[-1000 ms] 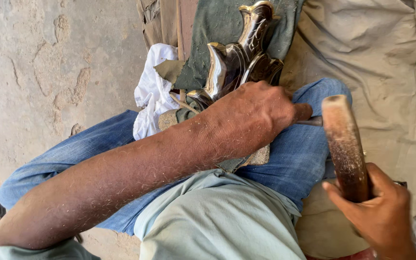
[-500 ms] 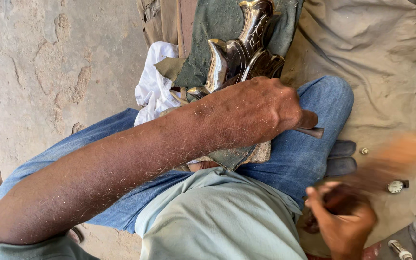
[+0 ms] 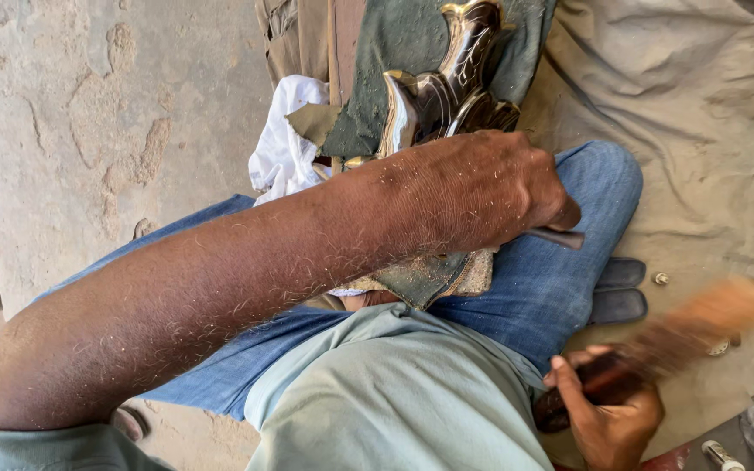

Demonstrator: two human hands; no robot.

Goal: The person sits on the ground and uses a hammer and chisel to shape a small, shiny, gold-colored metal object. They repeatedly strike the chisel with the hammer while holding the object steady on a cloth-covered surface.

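Note:
My left hand is closed around a thin dark metal tool whose tip pokes out past my fingers, over my knee in blue jeans. Just beyond that hand lie curved, shiny dagger sheaths on a dark green cloth. At the lower right my right hand grips the dark end of a wooden mallet, which is blurred by motion and points up to the right.
A white rag lies beside the green cloth. A beige sheet covers the ground on the right, with small metal bits on it. A dark sandal sits by my knee. Bare concrete is at left.
The mallet stood upright near my left hand a second ago; my right hand has since swung it down and to the right. My left hand has stayed in place.

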